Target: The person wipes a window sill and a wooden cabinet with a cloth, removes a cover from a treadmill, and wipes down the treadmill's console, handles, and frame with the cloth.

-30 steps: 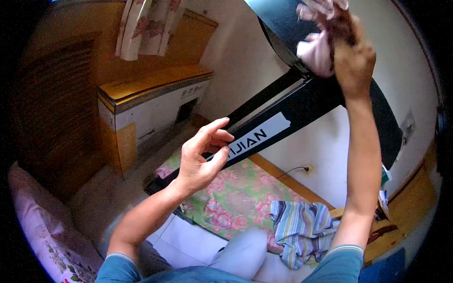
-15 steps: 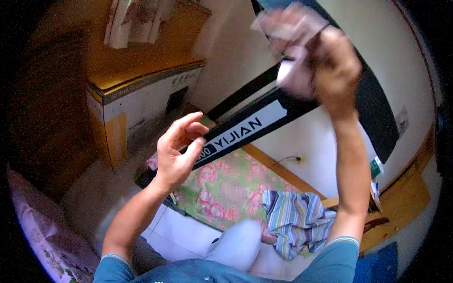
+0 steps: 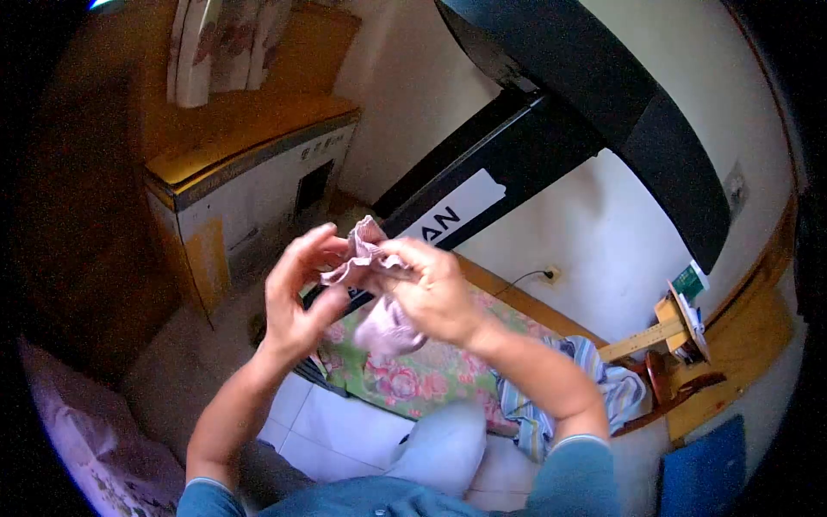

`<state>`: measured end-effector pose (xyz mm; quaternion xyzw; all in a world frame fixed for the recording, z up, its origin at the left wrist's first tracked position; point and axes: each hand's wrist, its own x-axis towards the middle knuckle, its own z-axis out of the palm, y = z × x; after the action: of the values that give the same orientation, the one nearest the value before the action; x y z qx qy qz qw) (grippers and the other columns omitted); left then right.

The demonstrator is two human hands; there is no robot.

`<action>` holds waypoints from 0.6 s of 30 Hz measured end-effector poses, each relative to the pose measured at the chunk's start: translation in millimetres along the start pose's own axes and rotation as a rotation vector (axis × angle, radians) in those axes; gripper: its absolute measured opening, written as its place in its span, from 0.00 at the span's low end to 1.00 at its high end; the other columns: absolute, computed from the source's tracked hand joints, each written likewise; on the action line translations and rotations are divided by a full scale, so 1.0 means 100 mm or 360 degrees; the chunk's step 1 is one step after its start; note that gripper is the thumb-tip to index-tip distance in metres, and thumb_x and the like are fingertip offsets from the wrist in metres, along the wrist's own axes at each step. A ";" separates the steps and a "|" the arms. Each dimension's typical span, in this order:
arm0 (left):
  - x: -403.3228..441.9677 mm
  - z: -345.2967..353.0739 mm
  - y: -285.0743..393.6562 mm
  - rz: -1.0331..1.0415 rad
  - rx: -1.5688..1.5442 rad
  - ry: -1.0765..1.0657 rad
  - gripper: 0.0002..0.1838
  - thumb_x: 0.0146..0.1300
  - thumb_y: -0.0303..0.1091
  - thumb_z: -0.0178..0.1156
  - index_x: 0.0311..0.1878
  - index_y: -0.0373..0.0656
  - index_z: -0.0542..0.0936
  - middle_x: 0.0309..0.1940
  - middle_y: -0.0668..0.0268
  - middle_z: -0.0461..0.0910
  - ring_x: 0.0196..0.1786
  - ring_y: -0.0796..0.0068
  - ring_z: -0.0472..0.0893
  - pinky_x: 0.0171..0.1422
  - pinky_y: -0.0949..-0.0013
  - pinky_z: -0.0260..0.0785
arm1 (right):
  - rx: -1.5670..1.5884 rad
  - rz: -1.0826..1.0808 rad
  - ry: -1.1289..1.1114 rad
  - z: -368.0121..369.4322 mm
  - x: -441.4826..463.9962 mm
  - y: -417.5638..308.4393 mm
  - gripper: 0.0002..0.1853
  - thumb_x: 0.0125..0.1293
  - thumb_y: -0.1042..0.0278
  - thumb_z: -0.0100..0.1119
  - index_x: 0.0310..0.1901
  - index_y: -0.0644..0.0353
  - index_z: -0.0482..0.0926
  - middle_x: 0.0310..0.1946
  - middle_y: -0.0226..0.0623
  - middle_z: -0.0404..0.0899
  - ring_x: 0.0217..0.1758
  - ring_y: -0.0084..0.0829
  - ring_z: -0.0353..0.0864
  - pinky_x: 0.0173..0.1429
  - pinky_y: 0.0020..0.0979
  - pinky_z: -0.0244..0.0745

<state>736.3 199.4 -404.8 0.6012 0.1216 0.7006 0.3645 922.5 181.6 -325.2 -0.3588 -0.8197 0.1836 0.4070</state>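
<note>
My right hand (image 3: 431, 293) is closed on a pale pink ribbed cloth (image 3: 388, 332), which looks like a sock. Its gathered upper edge sticks up past my fingers, and the lower part hangs blurred beneath them. At the cloth's left side is my left hand (image 3: 301, 289), fingers curved and thumb apart; whether the fingertips touch the cloth I cannot tell. Behind both hands runs a black beam with a white "YIJIAN" label (image 3: 469, 202), partly covered by my hands.
A large black curved panel (image 3: 637, 112) joins the beam at upper right. Below lies a green floral cloth (image 3: 396, 379), with a striped cloth (image 3: 538, 388) beside it. A cardboard box (image 3: 250, 194) stands at left. Some wooden items (image 3: 655, 336) and a blue object (image 3: 702, 465) are at right.
My right hand has come down and left from the upper right, bringing the pink cloth to my left hand. My left hand has shifted slightly left and down. The view has tilted a little.
</note>
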 end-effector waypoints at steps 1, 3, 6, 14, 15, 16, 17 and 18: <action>-0.01 0.02 0.00 0.0075 0.0131 -0.0148 0.45 0.52 0.40 0.74 0.72 0.38 0.65 0.61 0.56 0.73 0.60 0.65 0.76 0.66 0.61 0.69 | 0.0463 0.0257 0.0053 0.14 -0.04 -0.03 0.12 0.66 0.75 0.60 0.50 0.62 0.80 0.40 0.36 0.82 0.45 0.31 0.81 0.51 0.33 0.77; -0.02 0.10 0.09 0.0205 0.0395 -0.0401 0.60 0.40 0.51 0.82 0.75 0.40 0.61 0.70 0.51 0.62 0.71 0.56 0.66 0.73 0.55 0.62 | 0.0947 0.0532 0.0068 0.29 -0.10 0.14 0.11 0.72 0.77 0.53 0.53 0.67 0.76 0.45 0.34 0.81 0.51 0.24 0.79 0.57 0.29 0.75; -0.03 0.18 0.07 0.0208 0.0925 -0.0713 0.59 0.39 0.47 0.83 0.75 0.44 0.62 0.71 0.45 0.59 0.73 0.44 0.63 0.75 0.51 0.59 | 0.1364 0.0723 0.0347 0.47 -0.17 0.31 0.13 0.71 0.77 0.48 0.56 0.64 0.73 0.50 0.36 0.78 0.55 0.25 0.77 0.62 0.29 0.72; -0.06 0.15 -0.14 -0.0217 0.0521 -0.0554 0.25 0.51 0.20 0.70 0.55 0.39 0.80 0.58 0.53 0.78 0.63 0.60 0.78 0.65 0.64 0.68 | 0.1535 0.0643 -0.0244 0.16 -0.55 0.36 0.30 0.69 0.71 0.59 0.70 0.64 0.62 0.60 0.36 0.72 0.63 0.27 0.73 0.64 0.31 0.72; -0.05 0.19 -0.14 -0.0233 0.0445 -0.0499 0.20 0.51 0.19 0.69 0.51 0.39 0.82 0.55 0.55 0.80 0.60 0.61 0.79 0.63 0.65 0.70 | 0.1316 0.0546 -0.0220 0.16 -0.58 0.39 0.32 0.66 0.74 0.64 0.70 0.65 0.63 0.58 0.34 0.73 0.60 0.25 0.74 0.62 0.29 0.74; -0.04 0.22 -0.14 -0.0232 0.0451 -0.0499 0.20 0.51 0.19 0.69 0.51 0.39 0.82 0.55 0.55 0.80 0.60 0.61 0.79 0.63 0.65 0.70 | 0.1320 0.0542 -0.0222 0.14 -0.60 0.41 0.32 0.66 0.74 0.64 0.70 0.65 0.63 0.58 0.34 0.73 0.60 0.25 0.74 0.62 0.29 0.74; -0.02 0.24 -0.15 -0.0164 0.0478 -0.0458 0.19 0.52 0.20 0.70 0.50 0.39 0.82 0.55 0.55 0.80 0.58 0.61 0.80 0.62 0.65 0.70 | 0.1101 0.0525 -0.0075 0.13 -0.62 0.41 0.31 0.65 0.74 0.66 0.68 0.65 0.66 0.57 0.33 0.73 0.59 0.25 0.75 0.62 0.28 0.74; 0.01 0.27 -0.15 -0.0096 0.0507 -0.0418 0.18 0.52 0.20 0.70 0.49 0.38 0.82 0.54 0.55 0.81 0.57 0.62 0.81 0.61 0.65 0.71 | 0.0882 0.0506 0.0070 0.13 -0.63 0.42 0.30 0.64 0.74 0.68 0.66 0.65 0.69 0.56 0.33 0.74 0.58 0.25 0.76 0.61 0.28 0.74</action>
<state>767.0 203.5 -406.0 0.7336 0.2001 0.5769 0.2985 956.3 163.3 -391.6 -0.3618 -0.6631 0.4533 0.4732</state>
